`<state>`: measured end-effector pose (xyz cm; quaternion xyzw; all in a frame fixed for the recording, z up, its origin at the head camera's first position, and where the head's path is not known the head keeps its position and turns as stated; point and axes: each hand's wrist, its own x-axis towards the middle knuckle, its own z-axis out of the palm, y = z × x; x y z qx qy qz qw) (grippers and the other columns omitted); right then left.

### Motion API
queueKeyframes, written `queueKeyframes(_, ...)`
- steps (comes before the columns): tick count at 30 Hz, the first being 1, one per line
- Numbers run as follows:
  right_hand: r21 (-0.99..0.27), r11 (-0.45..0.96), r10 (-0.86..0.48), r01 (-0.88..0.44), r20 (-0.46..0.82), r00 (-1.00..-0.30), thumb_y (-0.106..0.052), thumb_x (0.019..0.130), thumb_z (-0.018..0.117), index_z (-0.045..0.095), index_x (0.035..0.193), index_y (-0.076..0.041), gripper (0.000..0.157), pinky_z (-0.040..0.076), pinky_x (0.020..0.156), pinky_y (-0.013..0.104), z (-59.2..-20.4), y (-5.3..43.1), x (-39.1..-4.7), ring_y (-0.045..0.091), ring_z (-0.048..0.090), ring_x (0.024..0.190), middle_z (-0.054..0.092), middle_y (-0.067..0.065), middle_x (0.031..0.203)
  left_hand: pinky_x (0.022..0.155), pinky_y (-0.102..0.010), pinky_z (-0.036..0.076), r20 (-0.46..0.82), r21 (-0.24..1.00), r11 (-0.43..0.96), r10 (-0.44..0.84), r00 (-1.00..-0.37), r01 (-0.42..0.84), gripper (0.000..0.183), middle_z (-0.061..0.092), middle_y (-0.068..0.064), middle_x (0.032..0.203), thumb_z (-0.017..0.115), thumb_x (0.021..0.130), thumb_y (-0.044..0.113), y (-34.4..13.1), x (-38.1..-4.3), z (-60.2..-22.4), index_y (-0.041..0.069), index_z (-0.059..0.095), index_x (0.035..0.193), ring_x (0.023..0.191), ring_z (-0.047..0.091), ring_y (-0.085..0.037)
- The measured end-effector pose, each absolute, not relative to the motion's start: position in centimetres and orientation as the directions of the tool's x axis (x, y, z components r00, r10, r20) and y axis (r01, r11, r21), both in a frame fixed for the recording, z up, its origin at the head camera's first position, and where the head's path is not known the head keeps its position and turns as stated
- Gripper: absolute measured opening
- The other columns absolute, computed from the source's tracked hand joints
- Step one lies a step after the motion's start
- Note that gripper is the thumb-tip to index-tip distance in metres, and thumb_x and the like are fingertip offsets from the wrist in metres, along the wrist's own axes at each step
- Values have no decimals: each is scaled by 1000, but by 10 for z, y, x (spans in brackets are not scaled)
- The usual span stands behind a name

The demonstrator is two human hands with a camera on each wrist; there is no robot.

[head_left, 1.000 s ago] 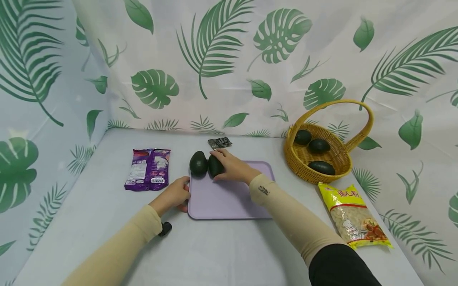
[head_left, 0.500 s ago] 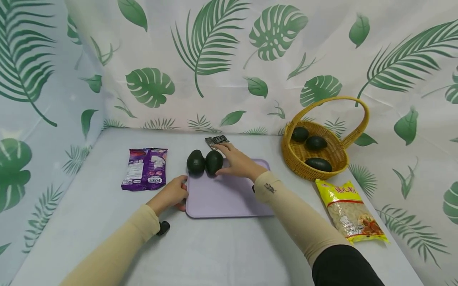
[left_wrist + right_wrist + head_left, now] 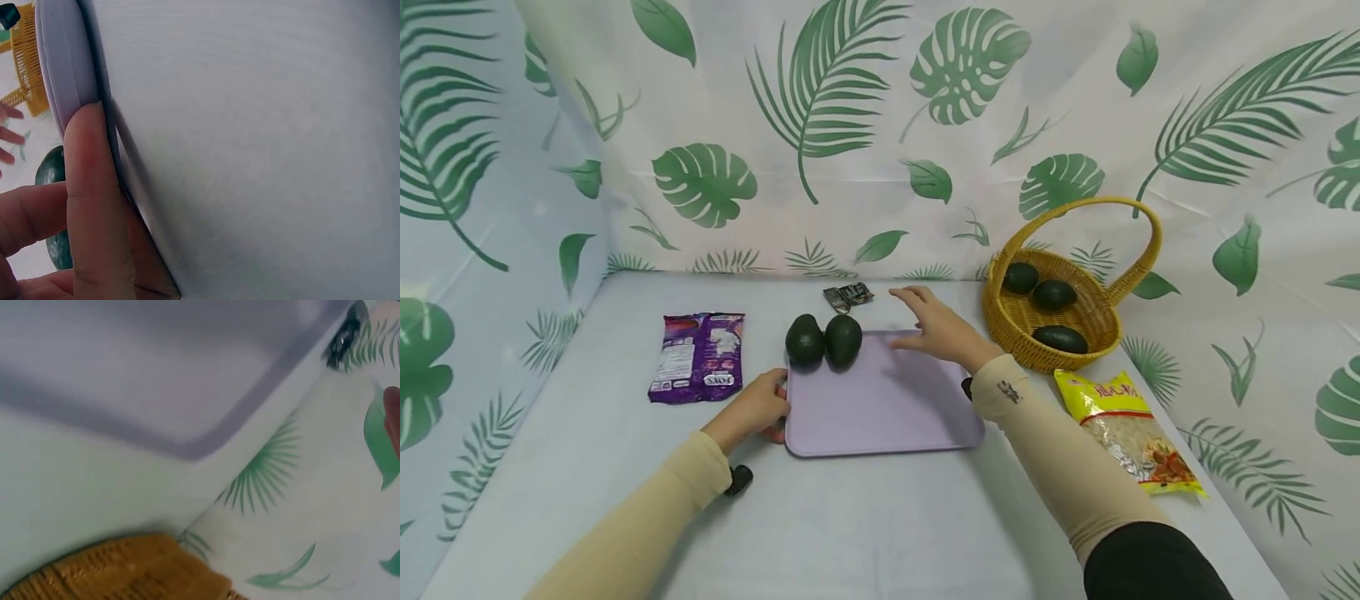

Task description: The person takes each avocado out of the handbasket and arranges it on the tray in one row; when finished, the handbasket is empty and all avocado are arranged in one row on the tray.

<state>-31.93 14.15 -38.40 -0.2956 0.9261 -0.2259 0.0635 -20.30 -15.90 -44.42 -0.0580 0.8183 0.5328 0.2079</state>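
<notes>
My left hand (image 3: pixel 761 406) grips the left rim of a lilac tray (image 3: pixel 880 417). In the left wrist view one finger (image 3: pixel 94 200) lies along the edge of the tray (image 3: pixel 65 56). Two dark green avocados, a left one (image 3: pixel 805 340) and a right one (image 3: pixel 843 340), lie side by side at the tray's back left corner. Above the tray's back right part, my right hand (image 3: pixel 942 327) holds nothing, its fingers spread and its thumb apart. Only a fingertip (image 3: pixel 392 415) of it shows in the right wrist view.
A yellow wicker basket (image 3: pixel 1022 350) with a tall handle holds three avocados at the back right. In front of it lies a yellow bag of dry food (image 3: pixel 1127 433). A purple packet (image 3: pixel 697 358) lies left, and a small black sachet (image 3: pixel 848 296) behind the tray.
My right hand has let go of the right avocado and moved right, toward the basket. That avocado stays on the tray beside the other. My left hand keeps its place on the rim.
</notes>
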Motion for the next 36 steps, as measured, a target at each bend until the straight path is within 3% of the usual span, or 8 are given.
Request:
queueKeyframes(13,-419,789,-471,-450,59,-880,-35,86,76,29,155,-13,87,58,92,47,-361,216,-303,34,56,112,31,19,149,53,-35,63,-402,847,433,141,-905,-308,76,44,-13,95,48,82,-11,-157,-202,-444,-5,22,153,71,52,-21)
queueKeyframes(17,-378,829,-417,-413,74,-906,-36,88,74,31,154,-10,83,53,96,54,-351,241,-302,38,54,111,33,22,146,52,-34,63,-393,851,431,140,-909,-301,76,43,-12,94,48,81,-11,-158,-201,-445,-4,23,153,71,52,-21)
queueKeyframes(22,-346,910,-240,-227,5,-971,-43,92,66,30,154,-5,81,40,105,67,-344,282,-308,49,39,129,27,31,148,52,-35,63,-387,856,424,150,-910,-295,76,42,-12,93,47,80,-12,-158,-202,-444,-5,24,152,73,53,-23)
queueKeyframes(26,-283,959,-55,-27,-91,-994,-40,95,62,29,151,5,78,37,105,72,-345,308,-314,59,33,128,19,42,147,52,-35,63,-384,858,422,152,-911,-292,75,41,-12,93,47,80,-11,-158,-201,-444,-5,25,152,74,52,-22)
queueKeyframes(30,-179,981,42,77,-188,-981,-34,96,61,32,145,14,75,39,101,74,-348,320,-319,65,34,122,17,49,144,52,-35,63,-384,857,427,155,-910,-289,74,41,-12,92,47,81,-12,-158,-200,-443,-5,26,152,73,52,-22)
queueKeyframes(36,-43,996,67,80,-238,-969,-35,96,61,47,132,16,64,51,86,69,-353,325,-321,63,47,111,35,49,134,53,-34,64,-386,850,439,146,-911,-291,75,42,-12,93,47,81,-11,-157,-200,-440,-7,23,152,72,52,-21)
